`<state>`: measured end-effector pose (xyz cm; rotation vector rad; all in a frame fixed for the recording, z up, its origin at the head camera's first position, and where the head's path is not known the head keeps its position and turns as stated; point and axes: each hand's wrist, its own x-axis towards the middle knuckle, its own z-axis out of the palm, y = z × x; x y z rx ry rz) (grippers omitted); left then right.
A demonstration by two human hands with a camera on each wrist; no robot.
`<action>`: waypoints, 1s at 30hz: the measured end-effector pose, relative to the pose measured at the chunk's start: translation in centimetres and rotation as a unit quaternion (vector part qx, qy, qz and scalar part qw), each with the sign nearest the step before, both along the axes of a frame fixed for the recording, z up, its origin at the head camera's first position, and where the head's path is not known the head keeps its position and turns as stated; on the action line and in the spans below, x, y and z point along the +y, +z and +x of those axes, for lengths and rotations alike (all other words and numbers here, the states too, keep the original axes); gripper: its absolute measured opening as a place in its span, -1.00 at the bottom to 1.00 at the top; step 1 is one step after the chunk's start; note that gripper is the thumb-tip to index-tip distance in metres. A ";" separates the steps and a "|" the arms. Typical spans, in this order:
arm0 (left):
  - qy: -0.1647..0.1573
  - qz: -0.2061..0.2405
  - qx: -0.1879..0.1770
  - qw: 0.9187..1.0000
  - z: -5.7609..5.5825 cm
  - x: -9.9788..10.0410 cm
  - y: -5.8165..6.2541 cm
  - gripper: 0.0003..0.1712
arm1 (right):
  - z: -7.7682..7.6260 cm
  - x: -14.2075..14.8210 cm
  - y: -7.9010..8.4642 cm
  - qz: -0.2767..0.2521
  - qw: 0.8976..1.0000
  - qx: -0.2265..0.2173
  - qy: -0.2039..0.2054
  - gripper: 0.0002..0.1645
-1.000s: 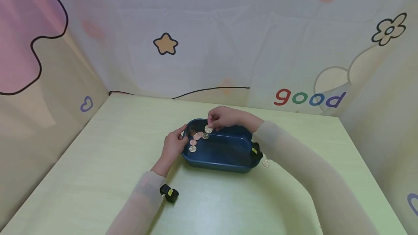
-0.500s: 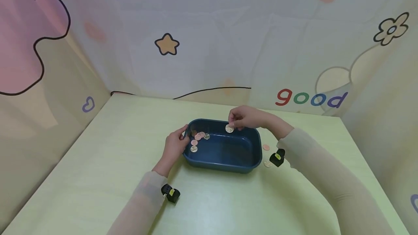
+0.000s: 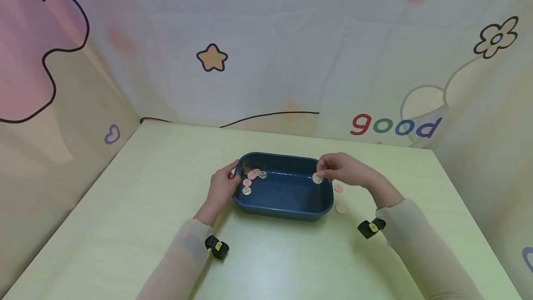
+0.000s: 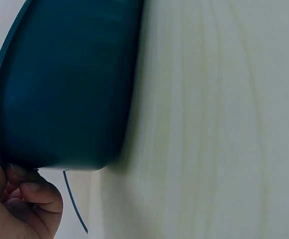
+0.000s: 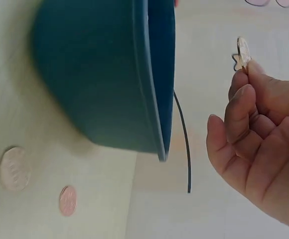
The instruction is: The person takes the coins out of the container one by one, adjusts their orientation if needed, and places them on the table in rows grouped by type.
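Note:
A dark blue rectangular basin stands on the table in the head view. My left hand grips its left rim, thumb on the inner side; the left wrist view shows the fingers curled at the basin's edge. My right hand pinches a gold-coloured coin between thumb and finger, above the basin's right end. The right wrist view shows that coin held on edge, apart from the basin. Several copper and gold coins lie inside along the left end.
Just right of the basin a copper coin and a paler gold coin lie on the pale table. A printed cloth rises behind the table's back edge and along both sides.
My right hand has moved right with the pinched coin, from the basin's left part to above its right end. The coins right of the basin came into view. My left hand stays put.

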<state>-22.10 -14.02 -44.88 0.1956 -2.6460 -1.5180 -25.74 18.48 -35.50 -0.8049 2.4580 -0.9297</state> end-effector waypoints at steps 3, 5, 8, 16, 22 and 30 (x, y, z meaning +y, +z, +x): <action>0.003 -0.001 -0.002 1.000 0.1 0.0 0.0 -0.37 | 0.8 1.0 -0.2 -0.003 1.000 -0.008 -0.020 -0.85; 0.004 -0.001 -0.003 1.000 0.2 0.0 0.0 -0.37 | 1.1 1.7 -0.4 -0.003 0.999 -0.010 -0.031 -0.85; 0.004 -0.002 -0.001 1.000 0.2 0.0 0.0 -0.38 | 1.6 2.5 -0.8 -0.006 0.999 -0.008 -0.045 -0.85; 0.006 -0.003 -0.005 1.000 0.0 0.0 -0.1 -0.37 | 2.9 5.2 -1.9 -0.006 0.995 0.013 -0.096 -0.83; 0.007 -0.003 0.003 1.000 0.1 -0.1 0.0 -0.38 | 3.4 7.1 -3.3 0.008 0.991 0.007 -0.132 -0.80; 0.004 -0.002 0.004 1.000 0.0 0.0 -0.1 -0.38 | 3.9 8.9 -5.1 0.021 0.987 0.001 -0.161 -0.82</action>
